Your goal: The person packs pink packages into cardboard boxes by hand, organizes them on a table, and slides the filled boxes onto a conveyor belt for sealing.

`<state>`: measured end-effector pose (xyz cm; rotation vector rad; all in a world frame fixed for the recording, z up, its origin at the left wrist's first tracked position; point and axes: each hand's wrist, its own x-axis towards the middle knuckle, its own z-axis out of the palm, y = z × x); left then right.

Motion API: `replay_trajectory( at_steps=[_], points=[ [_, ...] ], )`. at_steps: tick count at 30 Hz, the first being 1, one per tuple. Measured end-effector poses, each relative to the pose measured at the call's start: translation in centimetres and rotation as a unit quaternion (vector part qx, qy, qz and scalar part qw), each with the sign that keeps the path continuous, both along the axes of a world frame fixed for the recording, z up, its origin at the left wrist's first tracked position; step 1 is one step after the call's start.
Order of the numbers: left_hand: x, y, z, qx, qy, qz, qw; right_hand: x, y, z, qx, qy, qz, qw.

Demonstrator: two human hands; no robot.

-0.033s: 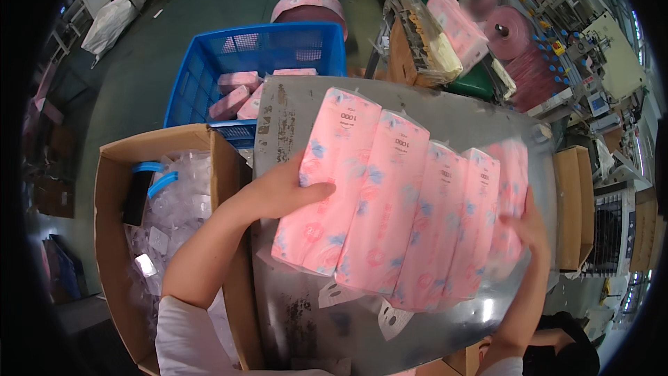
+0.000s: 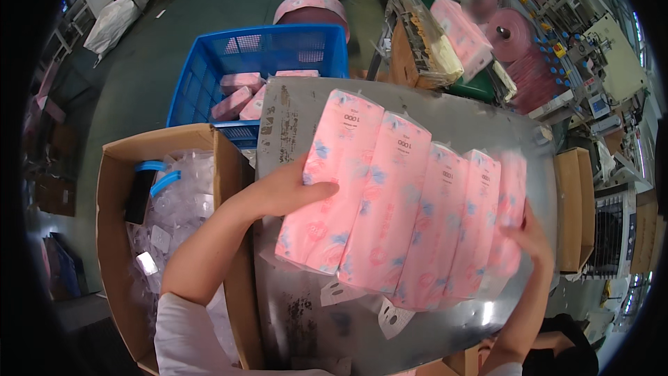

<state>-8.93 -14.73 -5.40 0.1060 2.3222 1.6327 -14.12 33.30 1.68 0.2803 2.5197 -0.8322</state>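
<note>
A row of several pink flower-printed tissue packs (image 2: 386, 205) is pressed side by side above a metal table (image 2: 292, 122), slightly tilted. My left hand (image 2: 299, 188) grips the leftmost pack, thumb on its upper face and fingers hidden at its outer side. At the other end my right hand (image 2: 532, 237) holds the rightmost tissue pack (image 2: 511, 202), thumb on its face; this end is somewhat blurred. Two white paper pieces with punched holes (image 2: 393, 319) stick out below the packs' near edge. Whether the packs rest on the table I cannot tell.
A cardboard box (image 2: 226, 237) with clear plastic bags (image 2: 184, 202) stands left of the table. Behind it is a blue crate (image 2: 268, 35) holding pink packs. A conveyor with a pink bundle (image 2: 459, 35) runs at the far right; another person's arm (image 2: 553, 340) shows lower right.
My right hand and the rightmost pack have shifted slightly, the pack now standing straighter beside its neighbour. My left hand keeps its hold; the whole view has moved a little.
</note>
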Motion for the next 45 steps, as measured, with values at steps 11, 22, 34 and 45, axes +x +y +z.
replay_trajectory(
  at_steps=[11, 22, 34, 45],
  points=[
    [-0.9, 2.0, 0.3, 0.215, -0.326, 0.032, 0.920, 12.6, 2.3, -5.9, -0.414, -0.083, -0.313, 0.851],
    [8.7, 18.9, 8.4, 0.240, -0.228, -0.183, 0.926, 47.5, 10.1, 3.2, -0.420, 0.177, -0.484, 0.747],
    [36.2, 33.5, -12.4, 0.033, -0.414, -0.531, 0.739, 89.3, -6.6, -13.7, -0.268, 0.105, -0.811, 0.509],
    [39.6, 40.1, -1.7, -0.050, 0.340, -0.609, 0.715, 80.8, -2.1, -5.8, 0.226, 0.098, -0.539, 0.806]
  ],
)
